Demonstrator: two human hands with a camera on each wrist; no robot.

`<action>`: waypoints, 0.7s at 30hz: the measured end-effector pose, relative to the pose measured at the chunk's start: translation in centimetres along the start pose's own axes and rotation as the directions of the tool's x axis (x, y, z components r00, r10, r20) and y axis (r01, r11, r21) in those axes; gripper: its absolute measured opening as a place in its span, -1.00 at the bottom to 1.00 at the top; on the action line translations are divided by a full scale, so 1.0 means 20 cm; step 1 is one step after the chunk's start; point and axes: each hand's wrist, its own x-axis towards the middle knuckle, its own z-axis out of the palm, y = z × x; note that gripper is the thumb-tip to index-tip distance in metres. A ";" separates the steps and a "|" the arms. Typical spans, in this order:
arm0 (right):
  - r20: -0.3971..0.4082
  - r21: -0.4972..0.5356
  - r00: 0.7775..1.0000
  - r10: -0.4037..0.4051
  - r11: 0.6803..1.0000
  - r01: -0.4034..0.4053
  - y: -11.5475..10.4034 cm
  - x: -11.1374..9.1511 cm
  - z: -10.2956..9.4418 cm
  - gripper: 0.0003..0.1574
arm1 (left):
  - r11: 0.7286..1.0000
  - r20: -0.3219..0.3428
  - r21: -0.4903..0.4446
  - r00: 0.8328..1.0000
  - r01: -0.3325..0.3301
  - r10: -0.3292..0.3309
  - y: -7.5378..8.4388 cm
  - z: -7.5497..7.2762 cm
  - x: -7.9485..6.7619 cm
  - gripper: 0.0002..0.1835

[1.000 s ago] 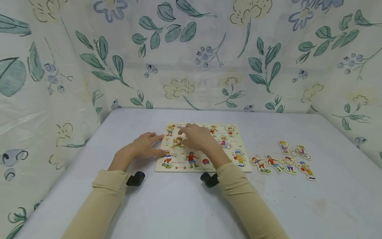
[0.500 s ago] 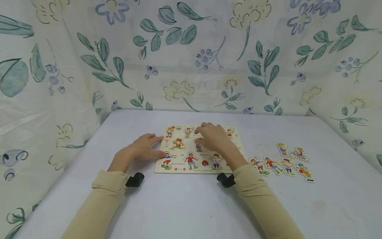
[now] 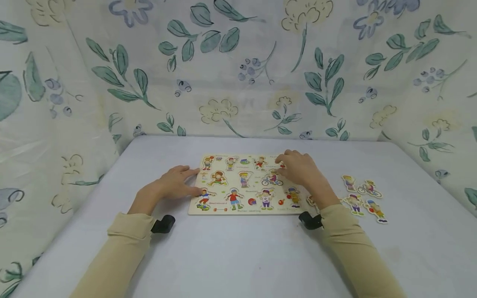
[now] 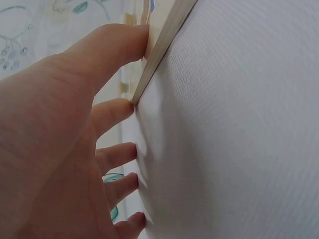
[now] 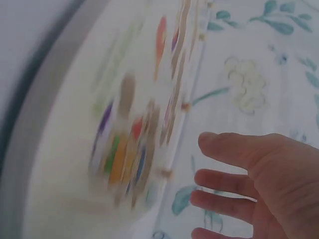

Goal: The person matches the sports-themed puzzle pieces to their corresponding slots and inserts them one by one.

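Note:
A pale wooden puzzle board (image 3: 232,179) with pictures of children doing sports lies flat on the table. My left hand (image 3: 169,184) is at its left side, thumb on the border and index finger against the edge. In the left wrist view the fingers of this hand (image 4: 65,124) are spread beside the board's edge (image 4: 162,47). My right hand (image 3: 303,169) hovers over the board's upper right part and hides the picture there. Seen from the right wrist, the hand (image 5: 269,174) holds nothing, its thumb and fingers apart; the board is blurred.
Right of the board lie several loose figure pieces, among them a cyclist (image 3: 369,188), a small figure (image 3: 349,182), a purple-trousered child (image 3: 355,204) and a child in yellow (image 3: 376,211). My right forearm covers others. A floral cloth (image 3: 261,103) hangs behind the white table (image 3: 223,256).
My right hand has swept rightward across the board, from its upper middle to its upper right, uncovering the pictures in between. My left hand has stayed at the left edge.

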 end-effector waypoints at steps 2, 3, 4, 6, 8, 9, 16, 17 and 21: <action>0.006 0.012 1.000 0.023 1.000 -0.023 0.06 -0.02 -0.01 -0.59 | 1.000 -0.001 -0.014 1.000 0.003 -0.003 0.00 0.00 -0.01 -0.09; 0.004 0.011 0.999 0.032 0.999 -0.032 0.10 -0.03 -0.01 -0.60 | 1.000 -0.001 -0.019 1.000 0.003 -0.003 0.00 0.00 -0.01 -0.09; 0.001 0.010 0.999 0.042 0.999 -0.042 0.13 -0.04 -0.01 -0.60 | 1.000 -0.001 -0.019 1.000 0.000 0.000 0.00 0.00 -0.01 -0.09; -0.003 0.010 0.998 0.066 0.998 -0.066 0.20 -0.06 -0.02 -0.59 | 1.000 -0.001 -0.019 1.000 0.000 0.000 0.00 0.00 -0.01 -0.09; -0.002 0.014 0.996 0.088 0.996 -0.088 0.26 -0.08 -0.03 -0.58 | 1.000 0.002 -0.014 1.000 -0.004 0.004 0.00 0.00 -0.01 -0.10; 0.003 0.016 0.995 0.100 0.995 -0.100 0.29 -0.09 -0.03 -0.57 | 1.000 0.002 -0.012 1.000 -0.004 0.004 0.01 0.00 -0.01 -0.10; 0.065 0.129 0.977 0.203 0.969 -0.210 0.53 -0.19 -0.12 -0.45 | 1.000 0.000 0.002 1.000 -0.013 0.013 0.00 0.00 0.00 -0.10; 0.074 0.145 0.974 0.212 0.964 -0.221 0.56 -0.21 -0.14 -0.44 | 1.000 -0.001 0.003 1.000 -0.013 0.013 0.00 0.00 0.00 -0.10; 0.120 0.195 0.961 0.250 0.943 -0.270 0.67 -0.27 -0.14 -0.41 | 1.000 -0.002 0.007 1.000 -0.017 0.017 0.00 0.00 -0.01 -0.11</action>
